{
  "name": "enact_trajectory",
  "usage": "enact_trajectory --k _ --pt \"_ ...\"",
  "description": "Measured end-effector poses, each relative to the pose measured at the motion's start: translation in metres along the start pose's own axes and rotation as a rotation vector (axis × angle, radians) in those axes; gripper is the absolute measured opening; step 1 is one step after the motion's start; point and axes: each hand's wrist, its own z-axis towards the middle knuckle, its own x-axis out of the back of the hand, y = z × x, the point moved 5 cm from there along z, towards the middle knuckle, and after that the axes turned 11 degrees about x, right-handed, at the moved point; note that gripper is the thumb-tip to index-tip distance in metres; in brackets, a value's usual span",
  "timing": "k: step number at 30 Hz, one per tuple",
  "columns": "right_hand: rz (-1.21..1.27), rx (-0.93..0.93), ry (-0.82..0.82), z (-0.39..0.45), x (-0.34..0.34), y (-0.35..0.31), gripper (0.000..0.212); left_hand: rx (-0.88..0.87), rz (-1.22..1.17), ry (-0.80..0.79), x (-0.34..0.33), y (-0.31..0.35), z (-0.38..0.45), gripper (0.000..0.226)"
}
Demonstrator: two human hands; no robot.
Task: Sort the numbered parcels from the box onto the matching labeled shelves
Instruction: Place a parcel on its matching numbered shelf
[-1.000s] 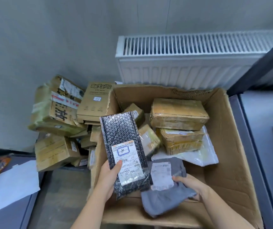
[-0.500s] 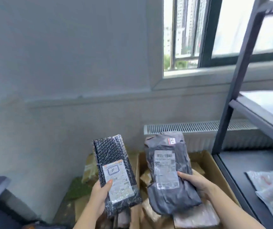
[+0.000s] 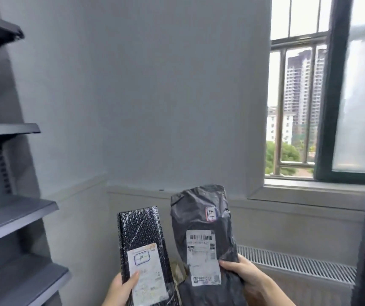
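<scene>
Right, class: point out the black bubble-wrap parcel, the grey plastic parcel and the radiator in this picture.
black bubble-wrap parcel [image 3: 140,235], head view, on its bare bubble wrap above the label.
grey plastic parcel [image 3: 196,208], head view, on its upper crinkled plastic.
radiator [image 3: 298,265], head view, on its top grille.

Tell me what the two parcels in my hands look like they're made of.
The left parcel looks like black bubble wrap: glossy, with rows of small round bubbles, and a paper label. The right parcel looks like a grey plastic mailer bag: smooth, slightly shiny and creased, with paper labels. Contents can't be seen.
</scene>
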Motion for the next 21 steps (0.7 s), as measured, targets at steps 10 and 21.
enact_trajectory --k 10,21 --pt "0.023 -0.109 -0.383 0.088 -0.107 0.027 0.09 -0.053 -0.285 0.317 0.101 0.005 -0.017 0.035" --pt "0.07 -0.337 -0.639 0.089 -0.226 0.096 0.054 -0.02 -0.402 0.67 0.182 -0.045 -0.129 0.018"
